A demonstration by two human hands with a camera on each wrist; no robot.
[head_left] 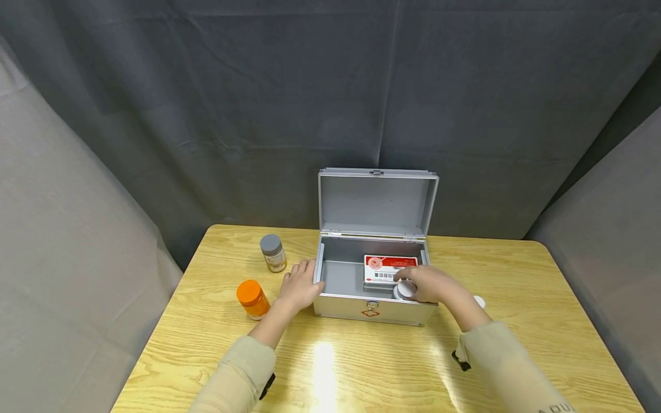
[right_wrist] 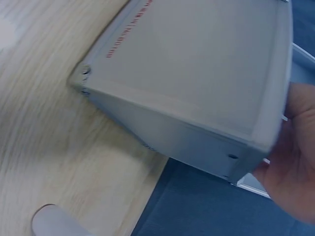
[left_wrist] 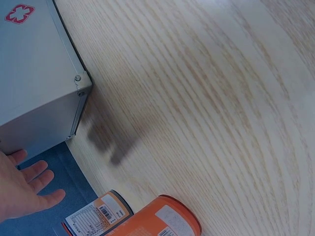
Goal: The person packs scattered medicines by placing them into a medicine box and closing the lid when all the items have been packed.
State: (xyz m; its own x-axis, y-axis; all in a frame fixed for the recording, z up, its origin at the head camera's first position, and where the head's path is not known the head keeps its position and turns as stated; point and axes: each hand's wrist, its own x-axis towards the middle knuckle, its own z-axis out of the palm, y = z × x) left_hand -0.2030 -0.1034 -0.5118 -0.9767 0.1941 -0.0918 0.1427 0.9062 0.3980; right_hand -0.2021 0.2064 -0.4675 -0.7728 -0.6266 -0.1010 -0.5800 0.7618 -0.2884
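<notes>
An aluminium first-aid case (head_left: 369,310) with a red cross emblem stands on the table, its lid raised. My right hand (head_left: 431,285) reaches over the right wall and grips a white bottle (head_left: 406,290) low inside the case. Just behind that bottle lies a red and white medicine box (head_left: 382,269). In the right wrist view, the case wall hides the fingertips of my right hand (right_wrist: 298,152). My left hand (head_left: 300,285) rests at the case's left rim, the thumb over the edge. Its fingers look extended in the left wrist view, with nothing held.
Left of the case stand a grey-capped bottle (head_left: 272,253) and an orange bottle with an orange lid (head_left: 253,299). Another white object (head_left: 479,301) is on the table to the right, partly behind my right forearm; the right wrist view shows a white cylinder (right_wrist: 56,222). A dark curtain (head_left: 258,115) hangs behind.
</notes>
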